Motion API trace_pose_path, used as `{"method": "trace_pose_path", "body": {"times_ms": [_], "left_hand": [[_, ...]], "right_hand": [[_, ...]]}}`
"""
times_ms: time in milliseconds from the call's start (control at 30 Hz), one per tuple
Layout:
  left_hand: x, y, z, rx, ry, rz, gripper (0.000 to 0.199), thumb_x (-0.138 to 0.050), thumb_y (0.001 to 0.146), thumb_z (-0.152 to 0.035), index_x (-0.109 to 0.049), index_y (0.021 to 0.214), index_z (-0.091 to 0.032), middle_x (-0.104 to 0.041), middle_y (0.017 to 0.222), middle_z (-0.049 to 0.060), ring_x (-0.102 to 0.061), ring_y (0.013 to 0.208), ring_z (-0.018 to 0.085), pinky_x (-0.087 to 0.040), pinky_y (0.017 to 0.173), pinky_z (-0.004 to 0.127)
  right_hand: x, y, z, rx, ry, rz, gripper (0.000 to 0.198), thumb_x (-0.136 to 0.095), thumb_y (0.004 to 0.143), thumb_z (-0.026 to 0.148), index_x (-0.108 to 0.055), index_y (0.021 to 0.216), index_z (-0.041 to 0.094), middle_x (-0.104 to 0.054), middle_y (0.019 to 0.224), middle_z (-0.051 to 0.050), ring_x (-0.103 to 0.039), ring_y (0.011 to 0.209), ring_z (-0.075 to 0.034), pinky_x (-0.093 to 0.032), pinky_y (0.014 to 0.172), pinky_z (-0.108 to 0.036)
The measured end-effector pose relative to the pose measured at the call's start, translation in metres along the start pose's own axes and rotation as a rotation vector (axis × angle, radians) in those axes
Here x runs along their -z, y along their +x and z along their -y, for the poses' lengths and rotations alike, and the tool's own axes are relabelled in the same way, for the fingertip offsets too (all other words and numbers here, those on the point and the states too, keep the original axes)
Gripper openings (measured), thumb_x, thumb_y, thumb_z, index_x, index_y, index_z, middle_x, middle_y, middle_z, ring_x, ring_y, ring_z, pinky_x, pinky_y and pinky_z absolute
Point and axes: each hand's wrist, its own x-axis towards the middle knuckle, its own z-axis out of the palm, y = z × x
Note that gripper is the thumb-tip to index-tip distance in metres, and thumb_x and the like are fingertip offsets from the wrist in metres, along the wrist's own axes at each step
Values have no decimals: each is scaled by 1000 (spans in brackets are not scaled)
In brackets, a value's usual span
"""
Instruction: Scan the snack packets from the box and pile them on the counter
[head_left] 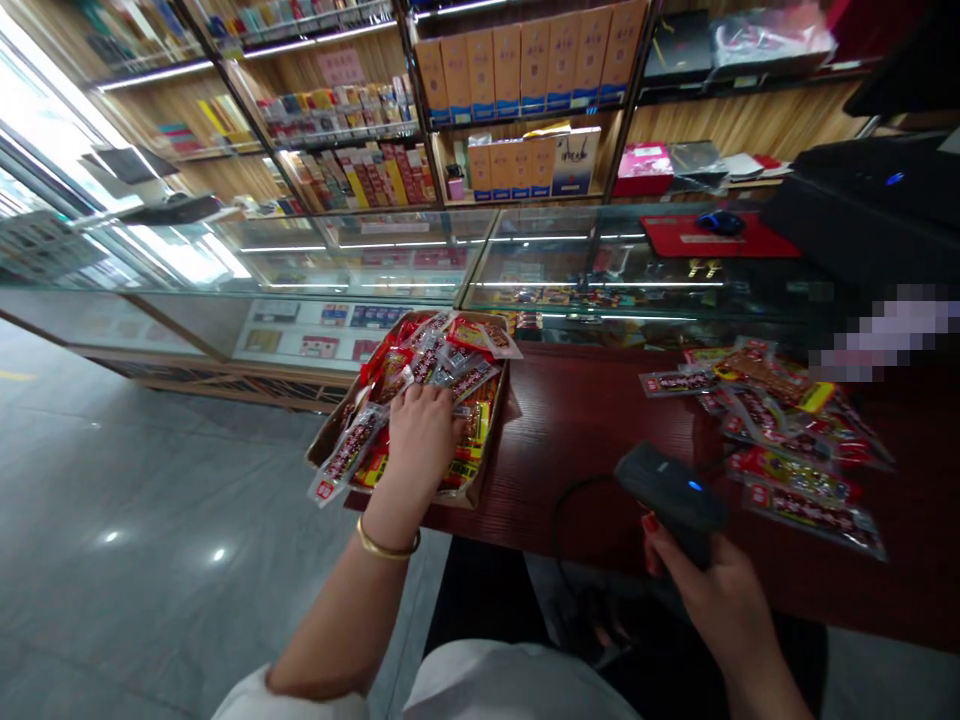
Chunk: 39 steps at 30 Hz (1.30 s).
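Note:
A shallow cardboard box [480,492] full of plastic-wrapped snack packets [345,455] sits at the left end of the dark red counter. My left hand [421,425] reaches down into this box, its fingers curled among the packets; the fingertips are hidden, so what they grip does not show. Off to the right, my right hand [712,590] is wrapped around the handle of a black barcode scanner [667,490] with a blue light on it. The scanner is held above the counter, and its cable hangs toward me. Beyond it lies a loose pile of similar snack packets [780,420].
Behind the counter [577,430] runs a glass display case [390,260]. A red mouse pad [660,238] with a mouse [721,222] lies on the glass, beside dark equipment [862,200]. Shelves hold tall boxes [536,65]. Grey floor [150,560] lies left.

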Motion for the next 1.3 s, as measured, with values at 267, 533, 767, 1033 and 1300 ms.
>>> {"method": "trace_pose_path", "body": {"times_ms": [267, 533, 767, 1033, 1300], "left_hand": [[18, 2, -10, 76, 94, -38, 29, -47, 96, -21, -75, 89, -18, -74, 105, 17, -63, 110, 37, -51, 93, 51], [-2, -40, -72, 503, -1420, 115, 38, -78, 81, -47, -67, 104, -19, -76, 96, 6, -74, 86, 21, -61, 79, 35], [-71, -52, -128, 675, -1898, 340, 23, -78, 69, -23, -68, 89, -17, -73, 92, 3, -67, 77, 12, -55, 72, 23], [-116, -33, -118, 166, -1313, -26, 19, -65, 74, -10, -80, 77, -22, -75, 119, 10, -68, 116, 25, -52, 105, 42], [-139, -30, -101, 198, -1247, -19, 26, -58, 82, -13, -82, 86, -22, -80, 94, 6, -75, 94, 23, -61, 88, 38]], "right_hand": [[14, -6, -11, 2, -37, -67, 45, -77, 73, 64, -74, 68, 20, -75, 63, -6, -69, 57, -22, -54, 54, -28], [24, -7, -9, -46, 113, -58, 40, -80, 72, 58, -73, 68, 19, -72, 60, -6, -69, 57, -22, -56, 56, -28], [33, -12, -6, 10, 105, -70, 47, -78, 75, 64, -65, 57, 22, -67, 55, -4, -64, 51, -19, -53, 51, -26], [35, -14, -16, 21, 114, -55, 45, -78, 78, 62, -68, 61, 22, -67, 57, -3, -64, 54, -18, -52, 54, -25], [37, -13, -17, 7, 30, -59, 47, -76, 77, 67, -69, 65, 22, -69, 60, -3, -64, 56, -19, -52, 55, -27]]}}
